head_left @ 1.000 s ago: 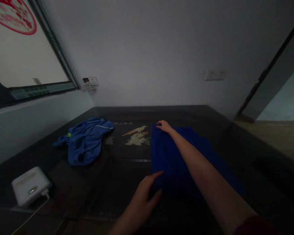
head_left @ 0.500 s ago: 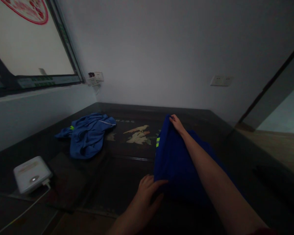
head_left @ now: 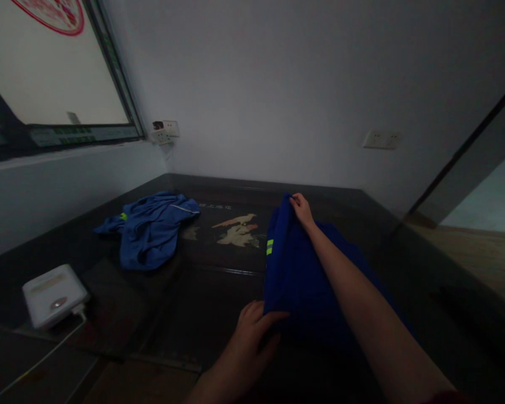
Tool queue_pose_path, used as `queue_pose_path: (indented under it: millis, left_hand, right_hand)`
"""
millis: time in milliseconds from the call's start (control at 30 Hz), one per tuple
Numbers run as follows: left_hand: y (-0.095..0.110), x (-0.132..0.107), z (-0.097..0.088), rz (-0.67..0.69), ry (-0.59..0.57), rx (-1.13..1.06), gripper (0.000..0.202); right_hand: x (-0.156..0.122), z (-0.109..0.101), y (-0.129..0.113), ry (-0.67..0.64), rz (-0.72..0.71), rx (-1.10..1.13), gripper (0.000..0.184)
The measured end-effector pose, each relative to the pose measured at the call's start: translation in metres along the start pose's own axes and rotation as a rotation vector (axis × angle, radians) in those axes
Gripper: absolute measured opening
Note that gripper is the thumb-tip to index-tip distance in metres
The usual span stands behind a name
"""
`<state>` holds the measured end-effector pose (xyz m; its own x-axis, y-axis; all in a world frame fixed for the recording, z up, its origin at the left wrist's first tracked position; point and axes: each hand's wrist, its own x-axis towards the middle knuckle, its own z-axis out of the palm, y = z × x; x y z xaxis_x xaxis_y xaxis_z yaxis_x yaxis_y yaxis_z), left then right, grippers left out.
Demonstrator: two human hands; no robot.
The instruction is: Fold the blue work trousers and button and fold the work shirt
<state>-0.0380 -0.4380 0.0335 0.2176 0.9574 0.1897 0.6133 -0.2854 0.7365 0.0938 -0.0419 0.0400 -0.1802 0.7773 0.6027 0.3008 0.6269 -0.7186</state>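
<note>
A dark blue garment [head_left: 309, 286] with a yellow-green and grey reflective band on its left side lies on the dark tabletop [head_left: 206, 297]. My right hand [head_left: 302, 210] reaches across it and pinches its far left corner, which is raised a little. At the near left corner, my left hand [head_left: 252, 328] grips the edge between its fingers and thumb; part of that grip is in shadow. The garment's near right part is partly hidden by my right forearm and the dark.
A lighter blue crumpled garment [head_left: 151, 233] lies at the left of the table. Nearer me is a white box-shaped device [head_left: 54, 294] with a white cable [head_left: 42, 365] running off the front edge. Wall sockets [head_left: 381, 139] sit on the back wall, and a window [head_left: 63, 67] is at the left.
The far left edge of the blue garment has shifted slightly, showing another fold beside my right hand. Both hands keep nearly the same places.
</note>
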Motion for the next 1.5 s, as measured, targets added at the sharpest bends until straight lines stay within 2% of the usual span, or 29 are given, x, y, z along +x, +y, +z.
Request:
queue_pose_path:
  millis: [300, 467, 600, 800, 1000, 1100, 1167, 1267, 1500]
  left_hand:
    - [0.002, 0.000, -0.002, -0.006, -0.003, -0.031, 0.045]
    - [0.000, -0.001, -0.001, 0.010, -0.006, -0.046, 0.047]
    - [0.002, -0.001, 0.000, 0.009, -0.008, -0.043, 0.045]
    - [0.001, -0.001, 0.000, -0.017, -0.025, -0.030, 0.046]
    - [-0.002, -0.001, 0.001, -0.014, -0.014, -0.060, 0.049]
    - [-0.004, -0.002, 0.005, -0.037, 0.044, -0.101, 0.057]
    - [-0.007, -0.002, 0.008, -0.046, 0.110, -0.130, 0.060]
    - [-0.011, -0.002, 0.010, -0.049, 0.166, -0.148, 0.054]
    - [-0.014, -0.002, 0.010, -0.058, 0.130, -0.086, 0.048]
  right_hand:
    - [0.004, -0.010, 0.001, -0.067, 0.013, -0.127, 0.033]
    - [0.006, -0.013, -0.002, -0.165, -0.005, -0.260, 0.020]
    - [0.003, 0.006, -0.002, -0.315, 0.004, -0.397, 0.013]
    - [-0.013, 0.049, -0.003, -0.444, 0.028, -0.615, 0.022]
    - [-0.030, 0.056, -0.004, -0.413, 0.017, -0.776, 0.016]
    - [-0.032, 0.055, -0.010, -0.384, 0.012, -0.815, 0.013]
    - [-0.031, 0.054, -0.016, -0.364, 0.004, -0.821, 0.016]
    - [-0.031, 0.053, -0.025, -0.347, 0.000, -0.805, 0.023]
    - [-0.050, 0.053, -0.021, -0.376, 0.061, -0.754, 0.039]
